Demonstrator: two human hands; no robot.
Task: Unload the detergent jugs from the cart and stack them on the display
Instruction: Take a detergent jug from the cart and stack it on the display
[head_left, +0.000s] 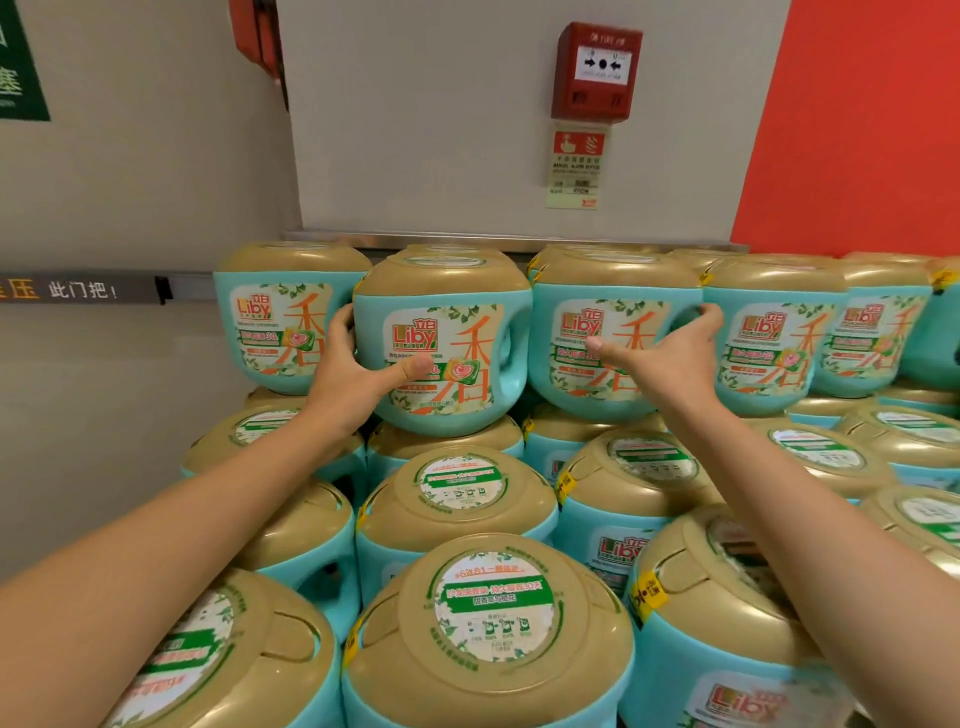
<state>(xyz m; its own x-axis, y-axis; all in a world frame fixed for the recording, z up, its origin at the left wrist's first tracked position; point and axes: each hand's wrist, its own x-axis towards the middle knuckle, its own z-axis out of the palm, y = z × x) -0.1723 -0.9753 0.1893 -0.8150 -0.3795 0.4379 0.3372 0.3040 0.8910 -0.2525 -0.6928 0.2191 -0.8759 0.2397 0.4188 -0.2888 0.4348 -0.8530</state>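
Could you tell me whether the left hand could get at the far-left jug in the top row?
Probably yes: the far-left jug sits right beside the left hand, its front uncovered; the hand would first release the neighbouring jug it grips.

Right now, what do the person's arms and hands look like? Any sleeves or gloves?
The left forearm and right forearm are bare; no sleeves show. The left grip and right grip are bare hands: no gloves, rings, watch or bracelet visible.
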